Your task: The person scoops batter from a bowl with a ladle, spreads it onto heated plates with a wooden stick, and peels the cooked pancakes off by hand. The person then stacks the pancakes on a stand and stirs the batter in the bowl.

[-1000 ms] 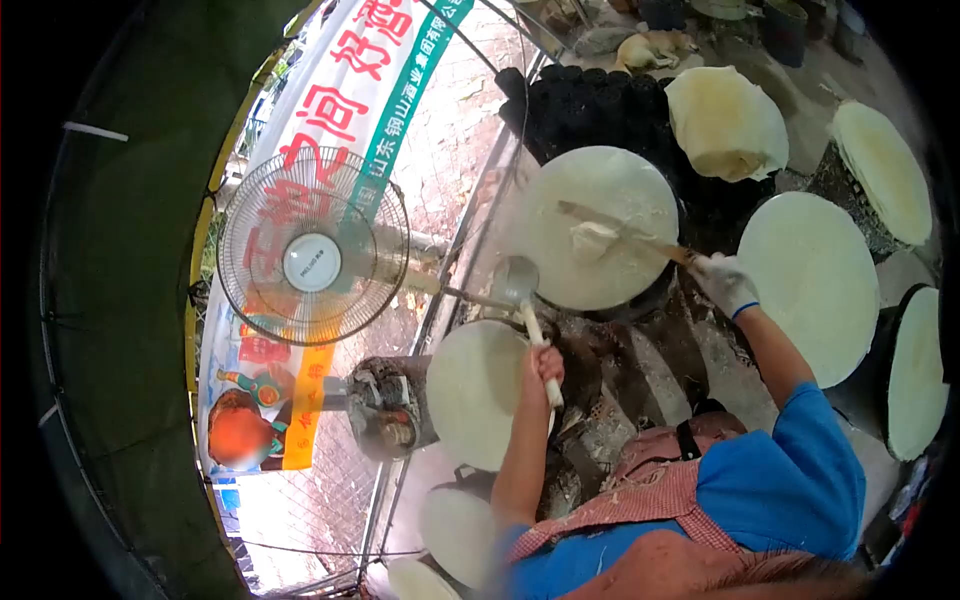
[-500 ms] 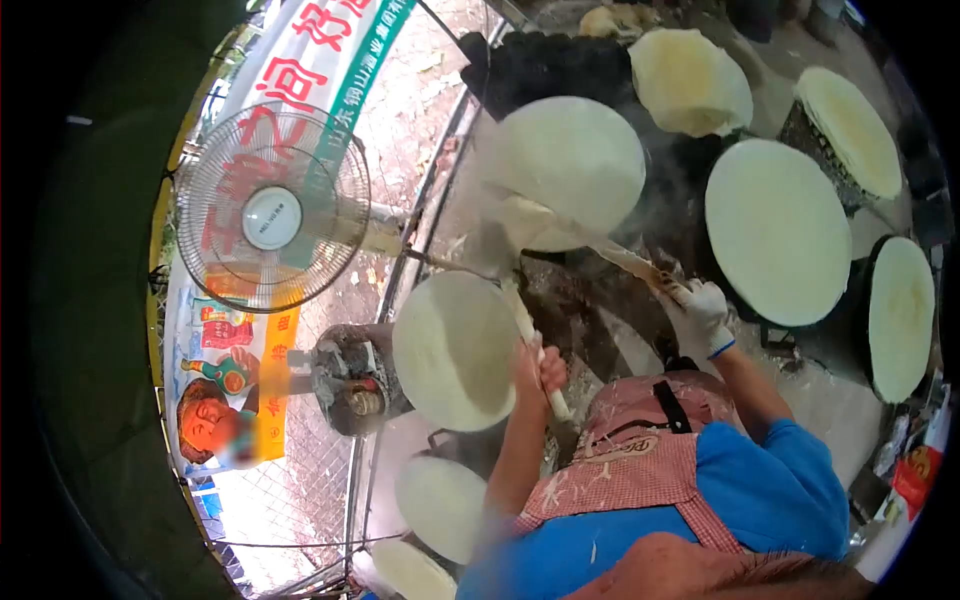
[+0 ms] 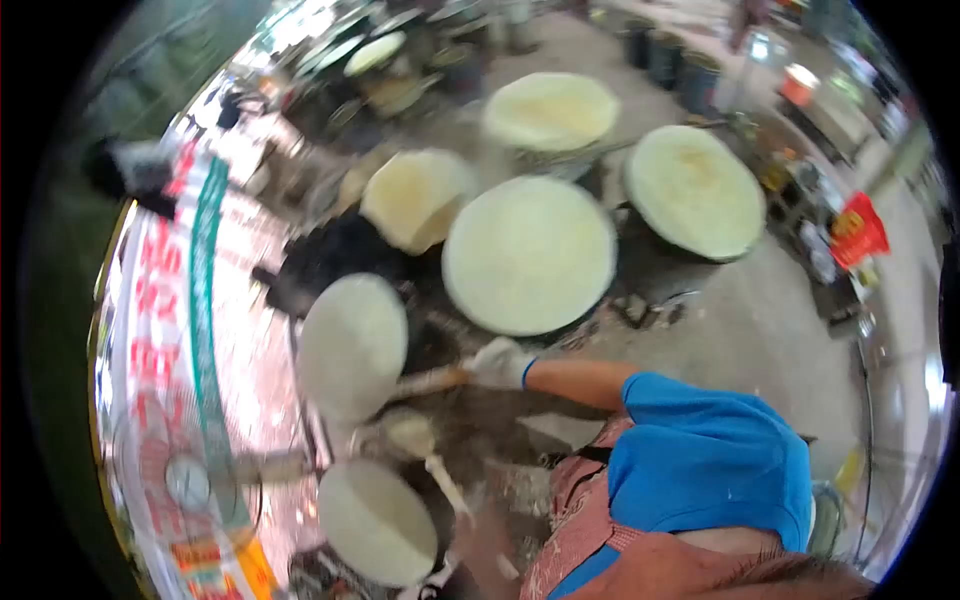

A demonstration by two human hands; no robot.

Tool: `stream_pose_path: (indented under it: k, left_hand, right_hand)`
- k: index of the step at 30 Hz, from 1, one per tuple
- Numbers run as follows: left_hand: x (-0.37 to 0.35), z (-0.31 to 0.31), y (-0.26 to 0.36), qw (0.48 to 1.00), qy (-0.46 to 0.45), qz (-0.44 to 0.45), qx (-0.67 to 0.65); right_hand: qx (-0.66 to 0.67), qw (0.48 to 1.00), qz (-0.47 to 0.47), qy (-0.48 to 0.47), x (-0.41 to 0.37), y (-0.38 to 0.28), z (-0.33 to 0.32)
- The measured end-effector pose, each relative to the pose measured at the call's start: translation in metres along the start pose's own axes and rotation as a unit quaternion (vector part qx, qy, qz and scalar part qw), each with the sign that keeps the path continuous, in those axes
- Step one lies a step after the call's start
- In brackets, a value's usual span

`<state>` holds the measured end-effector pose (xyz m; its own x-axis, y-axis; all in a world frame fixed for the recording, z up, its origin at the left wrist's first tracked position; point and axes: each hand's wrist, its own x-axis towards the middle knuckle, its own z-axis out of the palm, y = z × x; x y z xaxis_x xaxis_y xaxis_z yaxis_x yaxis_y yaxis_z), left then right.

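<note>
My right hand, in a pale glove, is closed round a flat wooden scraper. The scraper's far end meets the edge of a round griddle covered with a pale batter sheet. Lower down, my left hand is bare and smeared by motion, around the handle of a ladle. The ladle's shallow pale head hangs between that griddle and a nearer batter-covered griddle. Ahead of my right hand lies a large pale flatbread sheet on its griddle.
A sheet with curled edges sits farther off, with more round sheets to the right. A fan and a printed banner stand at the left. Dark bins are at the back; a red bag lies at the right.
The view has swung to the right, so the fan and griddles sit farther left and lower. The scraper and ladle are still in my hands; the ladle's head now shows between the two left griddles.
</note>
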<state>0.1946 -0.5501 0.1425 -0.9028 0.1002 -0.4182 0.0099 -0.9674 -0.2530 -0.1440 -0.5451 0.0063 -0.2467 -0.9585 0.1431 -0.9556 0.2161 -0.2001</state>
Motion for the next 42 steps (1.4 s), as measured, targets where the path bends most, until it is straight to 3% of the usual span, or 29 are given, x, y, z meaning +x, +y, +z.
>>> stream_pose_path:
  k: [1,3,4,5,6,7,11,13,16,17,19,22,25,28,30,34,38,42]
  left_hand:
    - [0.014,-0.012,-0.01,0.999,0.007,-0.032,-0.007]
    - [0.045,-0.037,-0.034,0.996,0.02,-0.088,-0.027]
    - [0.057,-0.046,-0.044,0.993,0.031,-0.111,-0.033]
    - [0.068,-0.055,-0.054,0.99,0.036,-0.131,-0.039]
    - [0.078,-0.062,-0.063,0.987,0.042,-0.148,-0.046]
    - [0.089,-0.068,-0.07,0.984,0.046,-0.163,-0.049]
    - [0.126,-0.07,-0.078,0.976,0.037,-0.213,-0.029]
    - [0.133,-0.039,-0.075,0.973,0.09,-0.209,-0.019]
    - [0.171,-0.057,-0.051,0.945,0.005,-0.325,-0.039]
    - [0.174,-0.043,-0.064,0.95,0.038,-0.307,-0.037]
    - [0.183,0.0,-0.081,0.96,0.101,-0.262,-0.02]
    - [0.202,0.028,-0.111,0.96,0.127,-0.249,-0.033]
    - [0.225,-0.003,-0.133,0.975,0.078,-0.209,-0.003]
    - [0.243,0.024,-0.196,0.976,0.134,-0.168,-0.032]
    - [0.245,0.017,-0.218,0.979,0.123,-0.151,-0.062]
    - [0.251,0.011,-0.27,0.986,0.078,-0.072,-0.132]
    - [0.247,0.005,-0.284,0.979,0.133,-0.007,-0.153]
    - [0.23,-0.047,-0.263,0.986,0.092,-0.036,-0.133]
  right_hand:
    - [0.046,0.998,0.022,0.039,-0.037,0.002,-0.041]
    - [0.166,0.981,0.098,0.026,-0.107,0.037,-0.084]
    - [0.131,0.973,0.091,0.169,-0.139,0.064,-0.079]
    - [0.178,0.964,0.195,0.03,-0.179,0.096,-0.08]
    - [0.144,0.956,0.247,0.061,-0.214,0.112,-0.116]
    - [0.165,0.913,0.37,-0.051,-0.235,0.141,-0.129]
    - [0.07,0.83,0.543,0.111,-0.326,0.215,-0.145]
    - [0.069,0.773,0.618,0.123,-0.356,0.241,-0.169]
    - [0.026,0.737,0.643,0.209,-0.406,0.297,-0.187]
    - [0.026,0.726,0.656,0.204,-0.415,0.309,-0.2]
    - [-0.012,0.723,0.645,0.247,-0.429,0.352,-0.221]
    - [0.001,0.737,0.634,0.233,-0.434,0.44,-0.248]
    - [-0.033,0.769,0.599,0.219,-0.424,0.548,-0.258]
    - [-0.028,0.805,0.559,0.194,-0.389,0.638,-0.259]
    - [0.019,0.823,0.542,0.17,-0.367,0.672,-0.25]
    - [0.051,0.868,0.494,0.01,-0.335,0.692,-0.252]
    - [-0.019,0.906,0.423,0.028,-0.339,0.684,-0.262]
    - [-0.076,0.932,0.336,0.11,-0.351,0.615,-0.322]
